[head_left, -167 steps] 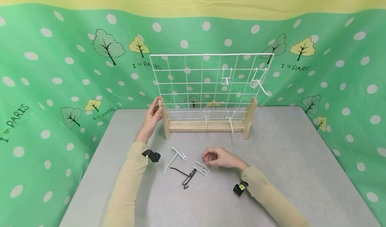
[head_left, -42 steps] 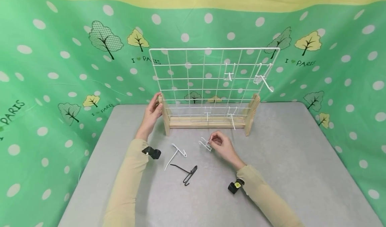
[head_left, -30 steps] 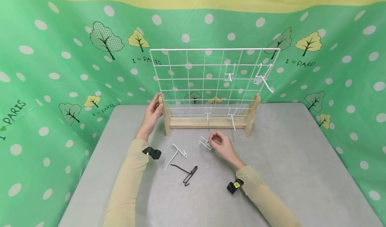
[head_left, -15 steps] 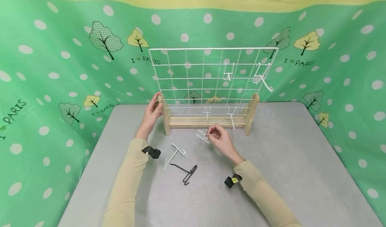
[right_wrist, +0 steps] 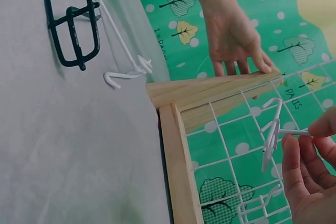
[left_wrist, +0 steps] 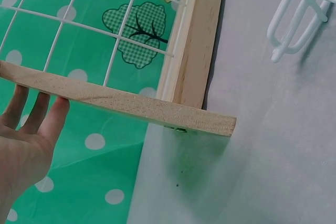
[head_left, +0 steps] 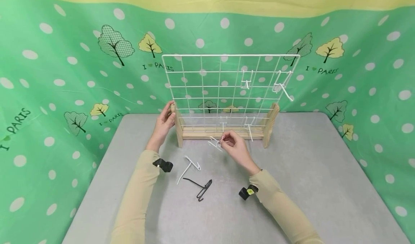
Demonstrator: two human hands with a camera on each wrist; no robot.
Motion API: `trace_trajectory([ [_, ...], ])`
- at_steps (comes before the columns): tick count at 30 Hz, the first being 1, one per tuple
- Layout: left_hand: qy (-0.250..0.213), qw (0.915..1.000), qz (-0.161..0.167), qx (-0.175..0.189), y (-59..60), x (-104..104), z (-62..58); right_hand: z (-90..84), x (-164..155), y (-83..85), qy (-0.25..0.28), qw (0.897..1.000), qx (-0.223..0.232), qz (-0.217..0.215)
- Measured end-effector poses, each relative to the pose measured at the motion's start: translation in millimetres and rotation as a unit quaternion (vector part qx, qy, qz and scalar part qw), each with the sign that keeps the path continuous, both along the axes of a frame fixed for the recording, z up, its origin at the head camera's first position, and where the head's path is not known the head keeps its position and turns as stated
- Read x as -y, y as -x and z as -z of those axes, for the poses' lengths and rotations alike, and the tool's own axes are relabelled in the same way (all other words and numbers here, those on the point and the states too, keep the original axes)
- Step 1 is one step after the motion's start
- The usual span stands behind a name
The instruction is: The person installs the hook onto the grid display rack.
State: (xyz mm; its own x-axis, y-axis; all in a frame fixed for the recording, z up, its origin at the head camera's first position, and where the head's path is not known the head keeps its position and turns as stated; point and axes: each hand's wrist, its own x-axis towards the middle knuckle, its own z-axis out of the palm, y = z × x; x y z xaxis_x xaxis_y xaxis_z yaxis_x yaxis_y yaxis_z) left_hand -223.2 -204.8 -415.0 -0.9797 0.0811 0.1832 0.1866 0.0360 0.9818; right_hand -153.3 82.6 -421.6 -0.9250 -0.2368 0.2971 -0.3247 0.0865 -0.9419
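A white wire grid panel [head_left: 230, 55] stands upright in a wooden stand [head_left: 270, 123]. My left hand [head_left: 161, 127] holds the stand's left post [left_wrist: 121, 100], thumb on one side and fingers on the other. Between thumb and fingers, my right hand [head_left: 235, 147] pinches a white wire display hook [right_wrist: 270, 140] by its prong. That hook hangs in front of the lower grid, its two bent ends pointing left in the head view. On the table lie another white hook [head_left: 186, 172] and a black hook [head_left: 204, 190].
Several white hooks hang on the right half of the grid, one of them a long-pronged hook [head_left: 285, 93] near the upper right corner. Behind the grey table [head_left: 311, 186] a green curtain [head_left: 65, 82] with dots and trees hangs on three sides.
My right hand has picked up the white hook that lay beside the black one and moved it forward and slightly left, near the grid's bottom. My left hand stays on the post.
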Motion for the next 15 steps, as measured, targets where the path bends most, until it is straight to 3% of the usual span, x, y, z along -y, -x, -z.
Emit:
trace_trajectory([
  [8,0.005,1.0,0.001,0.0,-0.2,0,-0.2,22.7,2,18.5,-0.001,1.0,-0.011,0.007],
  [12,0.003,1.0,0.0,-0.002,-1.0,0,-0.9,21.6,5,21.5,0.0,1.0,-0.022,0.005],
  [15,0.0,1.0,0.0,-0.001,-1.7,0,-1.8,3.9,9,16.6,-0.003,1.0,-0.024,0.005],
])
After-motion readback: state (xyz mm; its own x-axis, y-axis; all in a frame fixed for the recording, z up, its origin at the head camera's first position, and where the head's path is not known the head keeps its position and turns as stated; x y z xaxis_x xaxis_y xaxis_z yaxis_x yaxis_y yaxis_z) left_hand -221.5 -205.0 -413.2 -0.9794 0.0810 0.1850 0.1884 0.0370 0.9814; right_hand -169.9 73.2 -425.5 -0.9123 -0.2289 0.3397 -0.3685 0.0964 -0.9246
